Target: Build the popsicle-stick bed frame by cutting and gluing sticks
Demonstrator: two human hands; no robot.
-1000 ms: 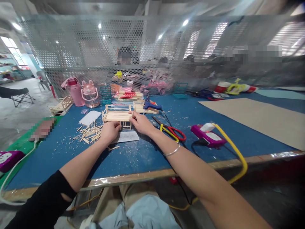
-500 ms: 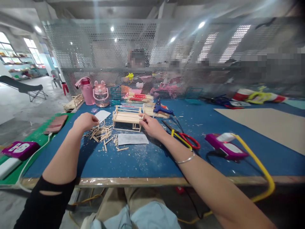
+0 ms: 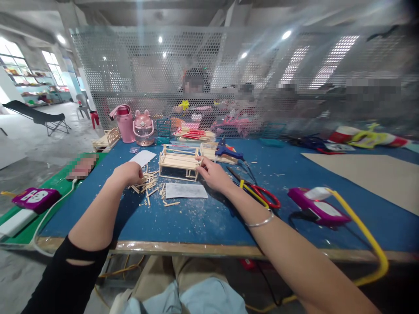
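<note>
A small frame of thin wooden sticks (image 3: pixel 178 162), shaped like a bench or bed, stands on the blue table. At its right end, my right hand (image 3: pixel 214 174) pinches the corner post between thumb and fingers. My left hand (image 3: pixel 128 174) is over the left edge of a heap of short wooden sticks (image 3: pixel 148 182), its fingers curled together. Whatever those fingers hold, if anything, is hidden. One white paper piece (image 3: pixel 186 190) lies in front of the frame, another (image 3: pixel 144 158) behind the heap.
Behind the frame lie a blue glue gun (image 3: pixel 229 151) and a second stick piece (image 3: pixel 207 150). Red-handled scissors (image 3: pixel 266 196) and yellow-handled pliers (image 3: pixel 253 192) sit right of my right hand. A purple power socket (image 3: pixel 316 207), pink bottles (image 3: pixel 126 124) and brown cardboard (image 3: pixel 366 174) are around.
My left hand has moved right and nearer to me, down to the stick heap. My right hand stays at the frame's right end. The view has turned slightly left.
</note>
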